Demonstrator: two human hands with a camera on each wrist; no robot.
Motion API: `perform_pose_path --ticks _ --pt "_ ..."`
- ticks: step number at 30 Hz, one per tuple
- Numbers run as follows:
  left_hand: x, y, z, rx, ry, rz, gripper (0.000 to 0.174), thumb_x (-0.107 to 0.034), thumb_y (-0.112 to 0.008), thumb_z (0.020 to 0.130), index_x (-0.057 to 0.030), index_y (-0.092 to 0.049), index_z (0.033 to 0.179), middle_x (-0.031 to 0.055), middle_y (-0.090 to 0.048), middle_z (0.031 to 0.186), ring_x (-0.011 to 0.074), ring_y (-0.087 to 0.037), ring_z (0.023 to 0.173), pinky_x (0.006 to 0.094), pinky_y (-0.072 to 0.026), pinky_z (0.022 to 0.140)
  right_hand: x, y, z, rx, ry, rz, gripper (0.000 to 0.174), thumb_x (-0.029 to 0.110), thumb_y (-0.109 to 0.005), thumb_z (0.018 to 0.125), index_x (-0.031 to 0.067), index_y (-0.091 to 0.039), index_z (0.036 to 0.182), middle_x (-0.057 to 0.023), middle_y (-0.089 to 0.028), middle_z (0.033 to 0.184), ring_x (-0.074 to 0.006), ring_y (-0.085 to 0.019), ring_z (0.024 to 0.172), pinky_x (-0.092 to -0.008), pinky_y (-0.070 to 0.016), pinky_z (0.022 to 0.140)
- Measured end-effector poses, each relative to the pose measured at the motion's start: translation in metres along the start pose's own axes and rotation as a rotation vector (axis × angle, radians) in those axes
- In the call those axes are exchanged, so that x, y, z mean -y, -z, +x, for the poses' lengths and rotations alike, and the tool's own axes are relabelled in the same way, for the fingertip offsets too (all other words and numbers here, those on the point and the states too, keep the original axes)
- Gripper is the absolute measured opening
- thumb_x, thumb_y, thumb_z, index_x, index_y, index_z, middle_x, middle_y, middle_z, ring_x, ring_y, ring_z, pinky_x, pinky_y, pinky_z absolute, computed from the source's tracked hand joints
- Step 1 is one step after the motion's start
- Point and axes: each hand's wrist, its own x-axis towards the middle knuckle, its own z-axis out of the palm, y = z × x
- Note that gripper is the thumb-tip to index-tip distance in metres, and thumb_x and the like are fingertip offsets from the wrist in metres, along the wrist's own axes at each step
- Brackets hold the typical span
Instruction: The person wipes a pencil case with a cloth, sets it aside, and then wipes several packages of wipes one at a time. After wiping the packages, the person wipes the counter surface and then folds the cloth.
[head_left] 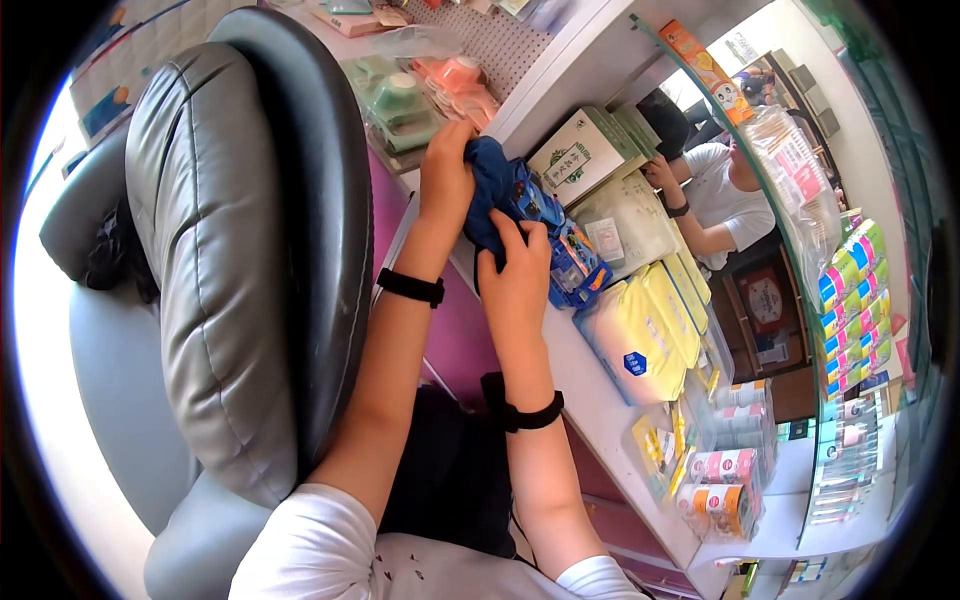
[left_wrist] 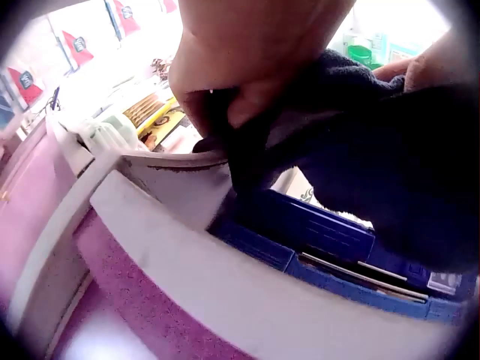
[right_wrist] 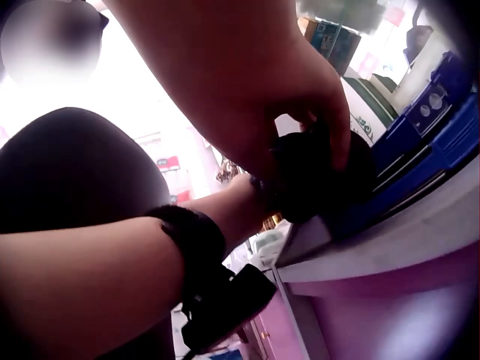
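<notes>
Both hands are on a bunched dark navy cloth at the edge of a white counter. My left hand grips its far-left end, fingers curled into the fabric. Nearer to me, my right hand pinches the cloth between thumb and fingers; the right wrist view shows those fingers bent around the dark cloth. Beside and partly under the cloth lie blue plastic boxes with printed pictures. The left wrist view shows the side of a blue box close below the cloth, which hides part of it.
A green-and-white carton and yellow-white soft packs stand along the counter, before a mirror reflecting a person. Green and pink plastic items lie at the far end. A large grey padded chair stands close on my left.
</notes>
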Motion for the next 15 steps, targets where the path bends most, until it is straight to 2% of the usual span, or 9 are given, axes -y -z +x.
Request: perform_pose_path --ticks 4,5,8,9,10,13,15 --pt "0.005 0.009 -0.016 0.044 -0.013 0.116 0.021 0.009 -0.053 0.081 0.0001 -0.058 0.100 0.0212 -0.062 0.097 0.0459 -0.059 0.099 0.0504 -0.0482 0.085 -0.015 -0.020 -0.014 0.088 0.032 -0.060 0.048 0.001 -0.069 0.080 0.0092 -0.071 0.127 -0.0197 -0.058 0.117 -0.0413 -0.058 0.107 -0.0479 -0.0505 0.095" --pt "0.010 0.011 -0.021 0.051 -0.017 0.153 0.022 0.009 -0.053 0.082 -0.0003 -0.059 0.101 0.0211 -0.063 0.098 0.0458 -0.059 0.100 0.0508 -0.0479 0.086 -0.024 -0.029 -0.019 0.175 0.034 -0.103 0.048 0.005 -0.072 0.080 0.0099 -0.070 0.127 -0.0207 -0.058 0.121 -0.0419 -0.059 0.107 -0.0488 -0.0541 0.089" --pt "0.037 0.014 -0.026 0.012 -0.087 0.147 0.022 0.009 -0.052 0.082 -0.0007 -0.060 0.100 0.0229 -0.064 0.101 0.0465 -0.059 0.101 0.0516 -0.0475 0.086 -0.021 -0.035 -0.019 0.128 0.085 -0.189 0.047 0.007 -0.074 0.079 0.0097 -0.071 0.125 -0.0201 -0.060 0.119 -0.0412 -0.060 0.106 -0.0479 -0.0551 0.087" --pt "0.034 0.025 -0.024 0.110 -0.047 0.191 0.025 0.008 -0.052 0.083 -0.0012 -0.062 0.103 0.0249 -0.065 0.104 0.0481 -0.059 0.103 0.0522 -0.0474 0.088 -0.016 -0.031 -0.016 0.149 0.078 -0.201 0.045 0.010 -0.074 0.078 0.0096 -0.071 0.124 -0.0202 -0.061 0.120 -0.0407 -0.061 0.105 -0.0489 -0.0562 0.086" --pt "0.028 0.033 -0.028 0.075 -0.066 0.210 0.030 0.008 -0.052 0.084 -0.0010 -0.065 0.109 0.0268 -0.066 0.107 0.0492 -0.059 0.106 0.0522 -0.0477 0.090 -0.016 -0.030 -0.014 0.142 0.049 -0.210 0.045 0.010 -0.074 0.078 0.0096 -0.071 0.124 -0.0202 -0.061 0.120 -0.0407 -0.061 0.105 -0.0489 -0.0562 0.086" --pt "0.058 0.039 -0.036 0.118 -0.041 0.210 0.033 0.007 -0.053 0.086 -0.0004 -0.065 0.116 0.0270 -0.067 0.111 0.0495 -0.059 0.110 0.0523 -0.0476 0.093 -0.014 -0.031 -0.008 0.227 0.035 -0.181 0.044 0.011 -0.073 0.079 0.0099 -0.070 0.123 -0.0192 -0.062 0.121 -0.0403 -0.063 0.105 -0.0497 -0.0570 0.083" --pt "0.062 0.045 -0.042 0.086 -0.110 0.294 0.036 0.006 -0.055 0.088 0.0003 -0.063 0.122 0.0266 -0.068 0.113 0.0489 -0.060 0.112 0.0520 -0.0482 0.095 -0.019 -0.043 -0.012 0.146 0.047 -0.185 0.043 0.011 -0.073 0.079 0.0101 -0.071 0.121 -0.0187 -0.062 0.121 -0.0396 -0.063 0.107 -0.0491 -0.0566 0.083"
